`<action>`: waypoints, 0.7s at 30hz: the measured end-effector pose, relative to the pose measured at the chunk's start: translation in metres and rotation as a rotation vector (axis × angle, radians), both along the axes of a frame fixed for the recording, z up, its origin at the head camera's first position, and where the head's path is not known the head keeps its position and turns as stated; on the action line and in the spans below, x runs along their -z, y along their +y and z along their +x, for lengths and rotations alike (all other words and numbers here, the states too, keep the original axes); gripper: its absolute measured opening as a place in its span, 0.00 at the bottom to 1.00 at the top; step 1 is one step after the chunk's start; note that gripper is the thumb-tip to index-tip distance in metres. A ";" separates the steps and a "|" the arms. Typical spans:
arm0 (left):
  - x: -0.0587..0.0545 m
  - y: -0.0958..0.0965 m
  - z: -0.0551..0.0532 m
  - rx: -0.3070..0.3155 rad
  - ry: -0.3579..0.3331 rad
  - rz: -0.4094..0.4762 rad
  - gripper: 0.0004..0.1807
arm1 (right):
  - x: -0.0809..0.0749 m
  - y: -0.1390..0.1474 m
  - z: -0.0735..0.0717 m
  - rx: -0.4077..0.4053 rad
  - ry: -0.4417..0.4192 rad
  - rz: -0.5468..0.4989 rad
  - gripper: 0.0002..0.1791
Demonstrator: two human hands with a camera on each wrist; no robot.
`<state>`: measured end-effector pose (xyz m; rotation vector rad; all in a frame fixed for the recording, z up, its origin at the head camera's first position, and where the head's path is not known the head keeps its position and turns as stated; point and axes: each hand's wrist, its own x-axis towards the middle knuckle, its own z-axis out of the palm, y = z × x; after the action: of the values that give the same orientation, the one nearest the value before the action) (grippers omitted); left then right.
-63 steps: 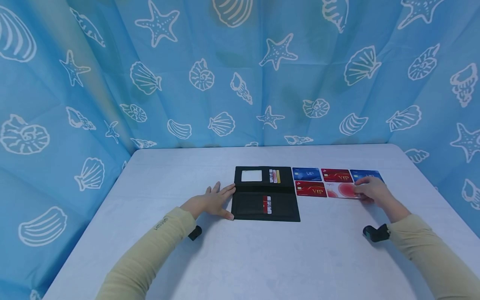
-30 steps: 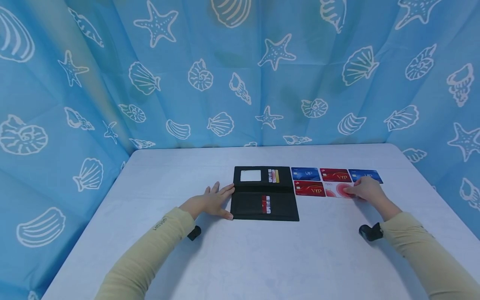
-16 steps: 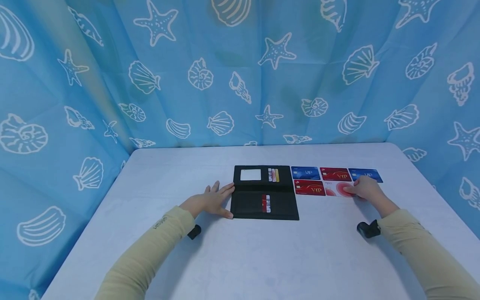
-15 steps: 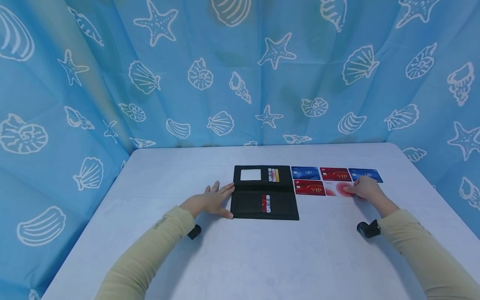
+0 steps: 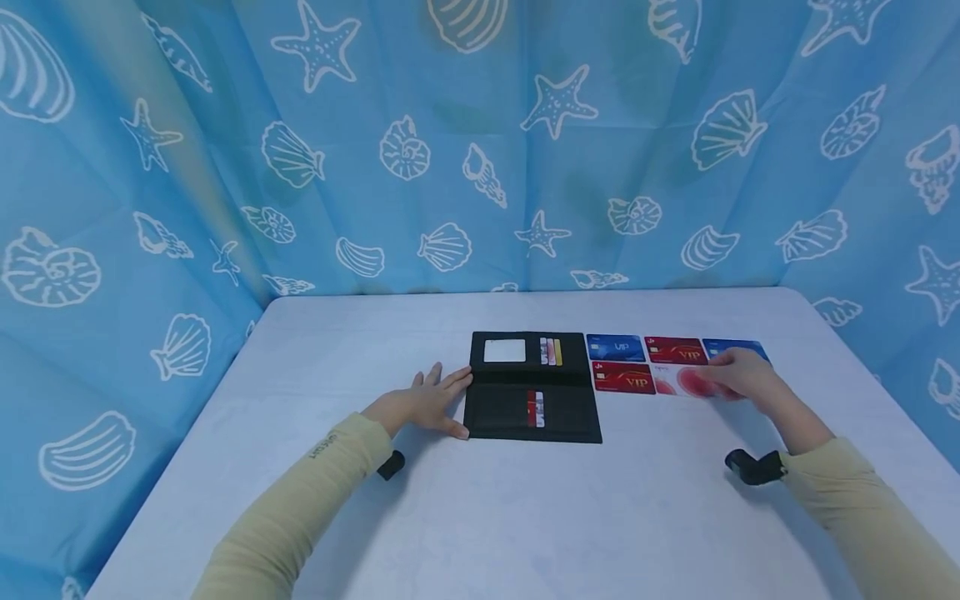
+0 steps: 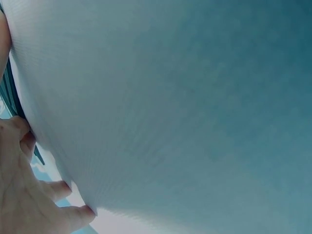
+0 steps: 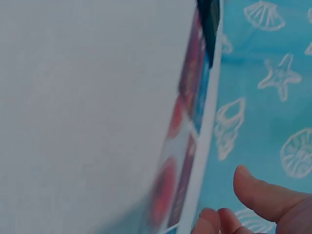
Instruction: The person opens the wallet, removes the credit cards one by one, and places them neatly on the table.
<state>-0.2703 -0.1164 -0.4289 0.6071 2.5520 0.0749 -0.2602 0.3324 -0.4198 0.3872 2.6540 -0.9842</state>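
My left hand (image 5: 427, 402) lies spread with straight fingers at the left edge of an open black wallet (image 5: 495, 412), fingertips and thumb touching it. Small cards show in the wallet's slots. To its right, several cards lie flat in two rows. My right hand (image 5: 748, 377) is over the right end of the white card with red circles (image 5: 670, 380) in the front row, partly covering it and the blue card (image 5: 731, 343) behind. In the right wrist view, the thumb (image 7: 263, 194) and fingers stand apart with nothing between them, seemingly raised off the card.
A red VIP card (image 5: 624, 377) lies beside the wallet, with a blue VIP card (image 5: 615, 347) and another red card (image 5: 675, 350) behind. The white table (image 5: 480, 525) ends at a blue seashell curtain (image 5: 480, 167). A dark wrist device (image 5: 753, 468) hangs below the right cuff.
My right hand, earlier with fingertips on the white and red card, has lifted and shifted slightly right. The card has moved left beside the red one. My left hand stays at the wallet.
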 end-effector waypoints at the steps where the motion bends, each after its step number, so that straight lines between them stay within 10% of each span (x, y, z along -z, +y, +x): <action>1: 0.000 0.000 0.000 -0.001 0.002 -0.001 0.54 | 0.008 0.003 -0.004 -0.004 0.019 -0.006 0.39; 21: -0.001 -0.001 0.000 0.013 0.006 -0.017 0.54 | -0.031 -0.097 0.011 -0.177 0.103 -0.176 0.25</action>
<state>-0.2698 -0.1171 -0.4278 0.6181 2.5517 0.0474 -0.2496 0.2357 -0.3891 0.0626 2.6080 -1.1967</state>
